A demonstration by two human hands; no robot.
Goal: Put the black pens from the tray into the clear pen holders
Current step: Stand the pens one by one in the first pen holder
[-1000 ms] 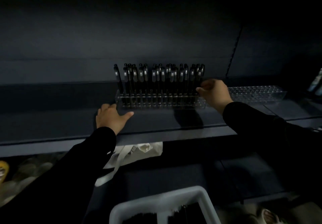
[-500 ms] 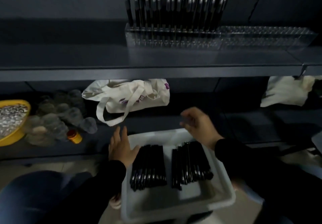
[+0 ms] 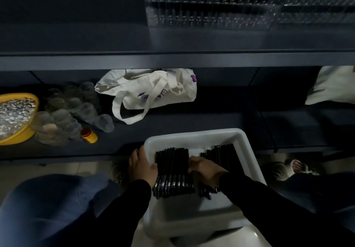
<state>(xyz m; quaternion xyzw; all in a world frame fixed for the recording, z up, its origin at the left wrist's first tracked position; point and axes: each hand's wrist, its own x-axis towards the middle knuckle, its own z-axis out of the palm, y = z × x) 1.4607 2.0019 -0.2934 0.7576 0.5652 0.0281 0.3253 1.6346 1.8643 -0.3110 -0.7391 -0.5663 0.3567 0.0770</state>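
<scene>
Black pens (image 3: 173, 170) lie packed in the tray (image 3: 247, 148); right hand (image 3: 206, 170) curls among them, grasp unclear, left hand (image 3: 142, 165) rests spread on the rim. Neighbours could snag and spill.

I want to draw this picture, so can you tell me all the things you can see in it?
Pens in tray: two batches, black, lying side by side in the tray.
Tray: one, white, low in front of the shelves.
Pen holders: two, clear, on the upper shelf; the left one holds upright black pens, the right one looks unfilled.
Tote bag: one, cream, lower shelf.
Glass jars: a cluster, clear, lower shelf left.
Bowl: one, yellow, far left.
Small bottle: one, orange, beside the jars.
Left hand: on the tray's left rim.
Right hand: down among the pens; its grip is hidden.
</scene>
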